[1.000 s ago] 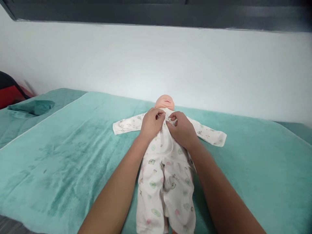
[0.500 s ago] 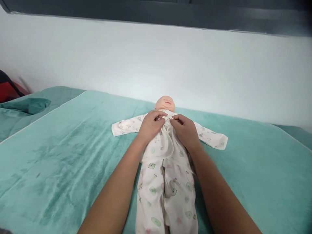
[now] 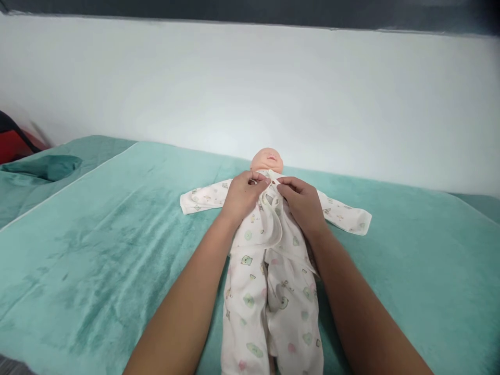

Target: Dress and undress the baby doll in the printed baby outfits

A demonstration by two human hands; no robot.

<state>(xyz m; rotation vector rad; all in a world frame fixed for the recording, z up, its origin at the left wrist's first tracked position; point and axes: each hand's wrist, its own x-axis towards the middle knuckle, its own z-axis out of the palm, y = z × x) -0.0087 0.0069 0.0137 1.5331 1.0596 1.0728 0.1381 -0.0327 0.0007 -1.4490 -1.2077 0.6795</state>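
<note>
A baby doll (image 3: 267, 160) lies on its back with its head toward the wall. It wears a white wrap-front baby shirt (image 3: 255, 229) and matching trousers (image 3: 250, 307), printed with green and pink animals. Just below the doll's neck, my left hand (image 3: 247, 192) pinches a thin white tie string of the shirt. Across from it, my right hand (image 3: 302, 200) has thumb and forefinger closed on the string's other side. A loose loop of string hangs beneath the fingertips. Both shirt sleeves stretch out to the sides.
A green plush sheet (image 3: 97, 250) covers the bed, with folds at left. Behind it rises a white wall (image 3: 195, 88) with a dark panel (image 3: 250, 11) above. A red and black object (image 3: 17, 143) stands at the far left edge.
My hands stay at the doll's chest, the fingertips shifting slightly apart on the string. The whole view has tilted a little, so the dark panel shows less.
</note>
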